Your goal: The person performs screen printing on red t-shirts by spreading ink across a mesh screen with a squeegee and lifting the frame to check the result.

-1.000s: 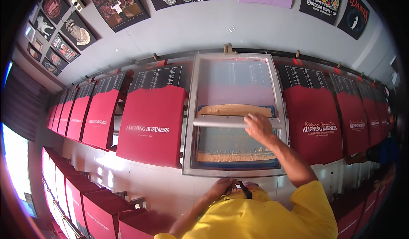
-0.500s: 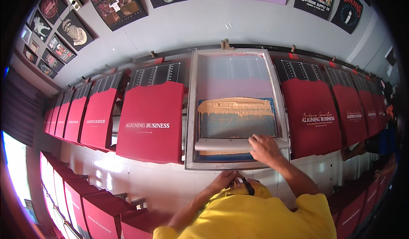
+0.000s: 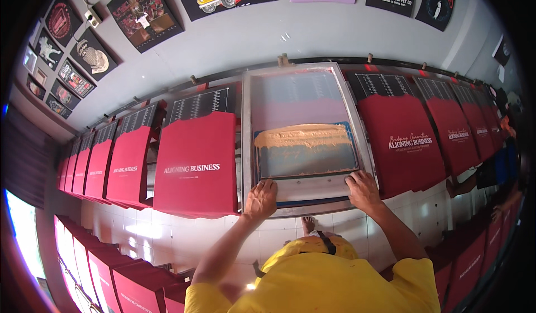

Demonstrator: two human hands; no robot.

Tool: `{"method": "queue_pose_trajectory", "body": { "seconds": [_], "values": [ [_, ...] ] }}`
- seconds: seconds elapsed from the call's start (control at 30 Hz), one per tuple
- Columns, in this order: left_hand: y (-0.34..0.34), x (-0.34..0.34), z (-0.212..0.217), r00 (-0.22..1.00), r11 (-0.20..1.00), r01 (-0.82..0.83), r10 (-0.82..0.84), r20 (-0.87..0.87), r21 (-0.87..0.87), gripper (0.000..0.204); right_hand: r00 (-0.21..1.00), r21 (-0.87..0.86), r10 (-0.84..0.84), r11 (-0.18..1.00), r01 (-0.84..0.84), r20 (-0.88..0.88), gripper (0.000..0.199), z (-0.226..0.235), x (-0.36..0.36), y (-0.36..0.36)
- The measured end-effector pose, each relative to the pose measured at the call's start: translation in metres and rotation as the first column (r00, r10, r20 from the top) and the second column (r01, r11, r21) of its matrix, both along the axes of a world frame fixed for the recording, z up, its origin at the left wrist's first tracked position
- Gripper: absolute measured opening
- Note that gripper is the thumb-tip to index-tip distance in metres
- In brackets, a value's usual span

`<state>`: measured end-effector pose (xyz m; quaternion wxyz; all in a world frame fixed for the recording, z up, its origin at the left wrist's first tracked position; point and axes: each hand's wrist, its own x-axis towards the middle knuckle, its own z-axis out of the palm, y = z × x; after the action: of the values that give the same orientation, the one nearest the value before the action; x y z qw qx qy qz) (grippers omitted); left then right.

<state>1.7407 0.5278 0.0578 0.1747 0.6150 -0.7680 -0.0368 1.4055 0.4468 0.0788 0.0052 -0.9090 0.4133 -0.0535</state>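
Note:
A screen-printing frame (image 3: 341,98) with pale mesh lies over one of the shirt boards in front of me. Across the near part of its mesh rests a wide, pale grey squeegee (image 3: 310,188). My left hand (image 3: 261,198) is closed around the squeegee's left end, and my right hand (image 3: 363,190) grips its right end. Thick peach-coloured ink (image 3: 304,135) lies in a band across the far part of the blue-edged stencil area. Between that band and the squeegee, the grey-green mesh carries thin smears of ink. The squeegee hides the nearest part of the stencil.
Red shirts on boards line both sides: a printed shirt (image 3: 192,162) at left, another shirt (image 3: 410,140) at right. A rail (image 3: 234,70) runs behind them. Another row stands at the lower left. At far right, another person's arm (image 3: 468,182) reaches in.
My left hand has come up from near my waist onto the squeegee's left end. My right hand has shifted outward to its right end. The squeegee's broad face now shows more.

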Motion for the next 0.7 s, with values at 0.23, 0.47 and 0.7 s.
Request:
{"method": "queue_pose_trajectory", "body": {
  "seconds": [0.23, 0.47, 0.7],
  "values": [
    [0.0, -0.003, 0.011, 0.999, 0.999, -0.027, 0.026, -0.023, -0.043, 0.019, 0.996, 0.009, 0.012, 1.0, -0.012, 0.089, 0.018, 0.013, -0.008, 0.0],
    [0.027, -0.009, -0.011, 0.995, 0.989, -0.039, 0.052, 0.089, -0.142, 0.027, 0.986, -0.149, 0.033, 0.989, -0.008, 0.164, 0.01, -0.018, -0.008, 0.016],
    [-0.075, 0.027, -0.01, 0.999, 0.999, -0.021, 0.023, 0.048, -0.043, 0.015, 0.997, -0.115, 0.013, 0.993, -0.004, 0.077, 0.008, -0.017, 0.019, -0.083]
  ]
}}
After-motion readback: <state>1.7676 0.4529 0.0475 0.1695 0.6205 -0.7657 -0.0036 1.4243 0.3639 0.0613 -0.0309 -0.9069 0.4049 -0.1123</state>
